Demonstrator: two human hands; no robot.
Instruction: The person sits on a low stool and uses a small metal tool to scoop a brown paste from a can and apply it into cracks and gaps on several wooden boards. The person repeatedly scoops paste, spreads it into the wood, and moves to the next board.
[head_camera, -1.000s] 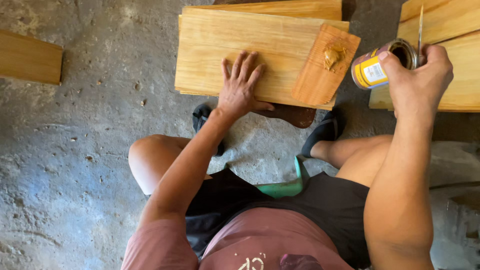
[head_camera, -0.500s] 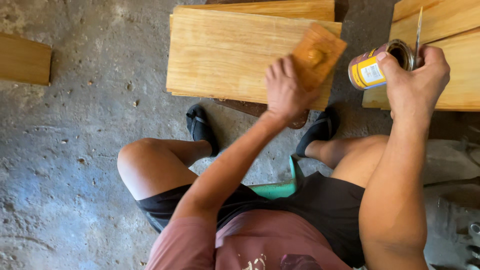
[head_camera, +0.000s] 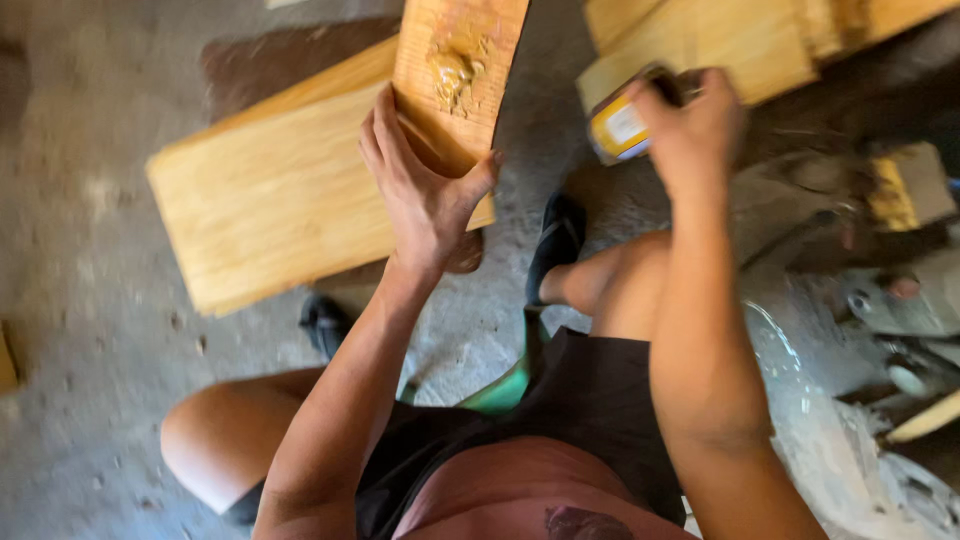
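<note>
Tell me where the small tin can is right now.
In the head view, the small tin can sits upper right of centre, gripped by the right hand, beside the small wooden board held by the left hand.

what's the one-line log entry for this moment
left hand: holds small board, paste blob on it | right hand: holds can | big plank on floor

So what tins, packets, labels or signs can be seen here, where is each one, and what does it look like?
Small can: held in the right hand, upper right of centre, above the knee; a round metal tin lying tilted, with a yellow band.
Label on the can: a pale rectangular patch on the yellow band, facing the camera; too blurred to make out more.
No other packages, signs or screens show.
</note>
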